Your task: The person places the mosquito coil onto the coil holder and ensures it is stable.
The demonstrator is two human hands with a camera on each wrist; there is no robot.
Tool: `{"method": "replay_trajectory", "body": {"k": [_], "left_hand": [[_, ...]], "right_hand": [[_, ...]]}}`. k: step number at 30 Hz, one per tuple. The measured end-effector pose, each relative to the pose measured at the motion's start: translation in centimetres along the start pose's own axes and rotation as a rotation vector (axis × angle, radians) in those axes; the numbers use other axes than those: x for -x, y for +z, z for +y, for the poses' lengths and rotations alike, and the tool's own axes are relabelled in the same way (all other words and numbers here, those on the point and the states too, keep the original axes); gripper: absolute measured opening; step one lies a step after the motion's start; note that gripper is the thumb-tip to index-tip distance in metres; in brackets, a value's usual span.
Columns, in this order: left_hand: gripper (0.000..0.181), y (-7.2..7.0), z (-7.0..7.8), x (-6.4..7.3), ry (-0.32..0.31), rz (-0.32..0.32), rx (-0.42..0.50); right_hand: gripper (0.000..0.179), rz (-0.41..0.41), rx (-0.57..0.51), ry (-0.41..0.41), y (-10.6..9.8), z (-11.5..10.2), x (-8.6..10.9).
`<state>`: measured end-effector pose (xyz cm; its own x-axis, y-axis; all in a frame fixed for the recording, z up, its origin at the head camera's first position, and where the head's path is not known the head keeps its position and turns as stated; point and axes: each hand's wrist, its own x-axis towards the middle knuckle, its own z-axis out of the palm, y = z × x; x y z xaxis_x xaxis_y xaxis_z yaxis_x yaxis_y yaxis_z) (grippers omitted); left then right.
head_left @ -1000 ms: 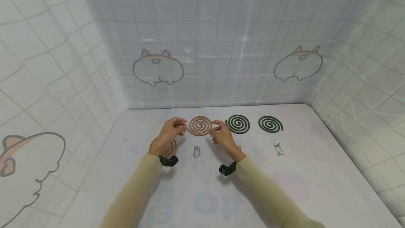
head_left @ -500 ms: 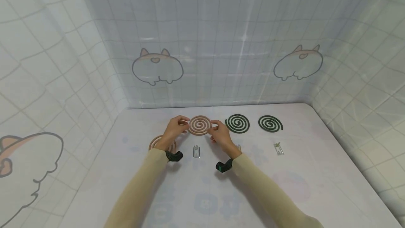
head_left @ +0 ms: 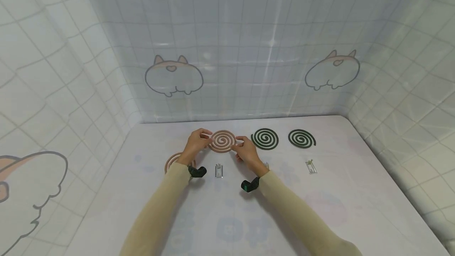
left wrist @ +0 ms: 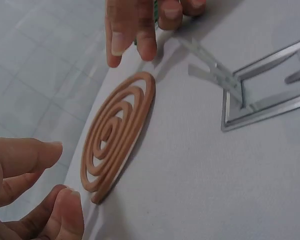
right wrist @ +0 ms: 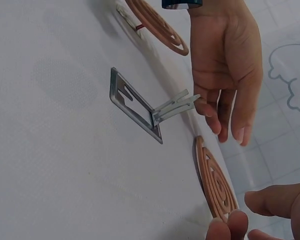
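Note:
A brown mosquito coil (head_left: 222,141) lies on the table between the two hands, its spiral whole in the left wrist view. At its left edge is my left hand (head_left: 196,142), thumb and fingers parted. My right hand (head_left: 246,151) is at its right edge, fingers loosely bent, with a gap to the coil in the left wrist view. Neither hand visibly grips it. A metal coil stand (right wrist: 135,105) with raised prongs sits on the near side. Another brown mosquito coil (right wrist: 162,27) appears beyond it, partly hidden by my left forearm in the head view.
Two green mosquito coils (head_left: 264,139) lie to the right. One metal stand (head_left: 311,166) is at the right, and another shows only slightly behind my right wrist. A patterned curtain (head_left: 227,70) hangs along the table's back and sides.
My left hand has moved a little right and forward, closer to the coil's left edge. My right hand has barely shifted. The coil lies in the same place on the table.

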<state>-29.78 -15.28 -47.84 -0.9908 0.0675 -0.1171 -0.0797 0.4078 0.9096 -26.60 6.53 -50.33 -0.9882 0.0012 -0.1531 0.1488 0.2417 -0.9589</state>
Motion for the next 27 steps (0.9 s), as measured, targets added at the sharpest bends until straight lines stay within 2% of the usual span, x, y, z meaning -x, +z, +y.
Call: {"method": "replay_trajectory", "body": {"k": [6, 17, 22, 27], "left_hand": [[0.035, 0.0, -0.4, -0.7, -0.026, 0.014, -0.035], [0.039, 0.1, -0.3, -1.5, -0.063, -0.019, -0.126], [0.042, 0.2, 0.2, -1.5, -0.072, -0.038, -0.156], [0.042, 0.2, 0.3, -1.5, -0.072, -0.054, -0.146]], "right_hand": [[0.051, -0.003, 0.041, 0.012, 0.2, -0.1, -0.4], [0.051, 0.015, 0.148, 0.034, 0.6, -0.6, -0.8], [0.052, 0.006, 0.16, 0.047, 0.6, -0.7, -0.9], [0.051, 0.008, 0.135, 0.052, 0.8, -0.6, -1.3]]}}
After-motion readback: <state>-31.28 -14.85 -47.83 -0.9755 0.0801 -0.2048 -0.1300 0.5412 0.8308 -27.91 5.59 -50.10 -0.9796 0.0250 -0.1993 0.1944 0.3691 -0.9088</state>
